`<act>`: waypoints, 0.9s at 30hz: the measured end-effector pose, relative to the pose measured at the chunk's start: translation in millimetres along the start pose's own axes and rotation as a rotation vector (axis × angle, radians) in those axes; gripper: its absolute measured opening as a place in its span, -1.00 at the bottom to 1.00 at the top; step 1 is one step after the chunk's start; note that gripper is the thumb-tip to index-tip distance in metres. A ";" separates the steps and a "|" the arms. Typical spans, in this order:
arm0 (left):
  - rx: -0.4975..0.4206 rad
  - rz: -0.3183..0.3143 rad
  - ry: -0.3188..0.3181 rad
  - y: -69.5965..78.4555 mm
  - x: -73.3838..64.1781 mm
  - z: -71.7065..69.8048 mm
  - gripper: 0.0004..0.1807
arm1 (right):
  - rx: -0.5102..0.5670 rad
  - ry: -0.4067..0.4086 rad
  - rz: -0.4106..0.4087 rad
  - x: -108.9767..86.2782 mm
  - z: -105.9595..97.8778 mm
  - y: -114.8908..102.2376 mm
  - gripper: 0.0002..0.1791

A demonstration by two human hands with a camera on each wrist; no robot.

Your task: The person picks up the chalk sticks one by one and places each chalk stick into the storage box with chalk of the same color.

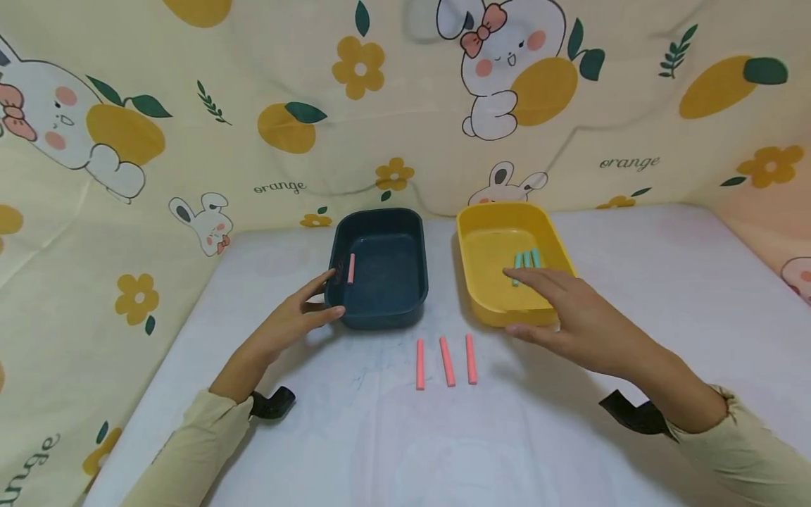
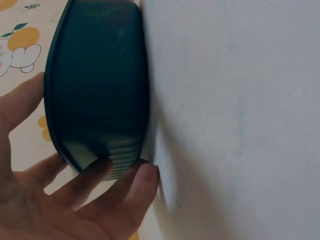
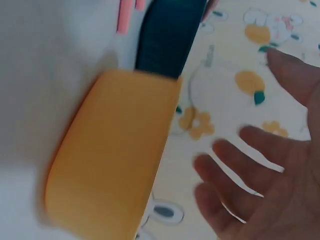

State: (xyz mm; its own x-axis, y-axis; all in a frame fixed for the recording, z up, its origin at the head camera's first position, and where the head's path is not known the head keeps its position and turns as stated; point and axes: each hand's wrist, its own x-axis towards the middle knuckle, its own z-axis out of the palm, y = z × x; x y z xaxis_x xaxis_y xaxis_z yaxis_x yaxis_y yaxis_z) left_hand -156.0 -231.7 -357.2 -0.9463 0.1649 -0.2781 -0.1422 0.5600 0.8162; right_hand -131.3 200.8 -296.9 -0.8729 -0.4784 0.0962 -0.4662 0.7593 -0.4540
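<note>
Left hand (image 1: 285, 325) curls its fingers round dark box (image 1: 385, 319) at centre; beyond a gap, right hand (image 1: 583, 324), fingers apart, overhangs yellow box (image 1: 481, 264). Head view alone shows green sticks (image 1: 527, 260).

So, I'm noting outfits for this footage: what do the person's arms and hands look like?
The left sleeve and right sleeve are pale beige, the right one gathered at its end. A left black band and right black band jut out beside the sleeves. The left hand and right hand wear no visible gloves or rings.
</note>
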 end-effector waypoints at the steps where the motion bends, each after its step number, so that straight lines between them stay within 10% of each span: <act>1: 0.003 -0.006 0.000 0.2 -0.1 -0.8 -0.13 | -0.018 -0.027 -0.009 1.4 2.6 -3.4 -0.19; 16: 0.006 -0.003 0.008 0.5 -2.9 2.3 -0.08 | -0.158 -0.086 -0.096 3.2 56.0 -25.5 -0.29; 27: 0.027 -0.033 0.029 2.3 -3.0 2.2 -0.11 | -0.119 -0.230 -0.005 11.1 67.2 -17.3 0.09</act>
State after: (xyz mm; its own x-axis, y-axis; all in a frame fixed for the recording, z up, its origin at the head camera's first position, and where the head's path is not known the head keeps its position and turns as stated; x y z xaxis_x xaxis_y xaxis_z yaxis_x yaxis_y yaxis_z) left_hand -152.8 -229.1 -355.6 -0.9491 0.1228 -0.2899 -0.1661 0.5869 0.7924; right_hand -123.2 152.7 -347.5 -0.8212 -0.5594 -0.1124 -0.4956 0.7970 -0.3452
